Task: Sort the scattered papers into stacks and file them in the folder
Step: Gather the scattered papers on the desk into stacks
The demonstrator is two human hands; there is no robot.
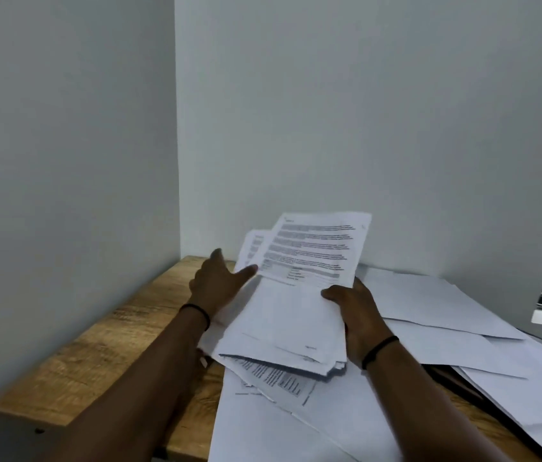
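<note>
The right hand (359, 315) pinches a thick bundle of papers (289, 315) held above the wooden table (96, 345), thumb on top; the left hand (219, 281), fingers spread straight, steadies its 9 o'clock edge. Best to tap the ragged lower edges square before setting it down. Loose sheets (446, 315) lie scattered toward 3 o'clock. The printed text is too blurred to read.

A wooden table (103, 345) is standing pushed into the corner of the walls. Loose white papers (446, 315) are lying scattered over its right half, overlapping one another and reaching toward the back edge. A printed sheet (279, 381) is lying among them near the front edge, partly covered.
</note>
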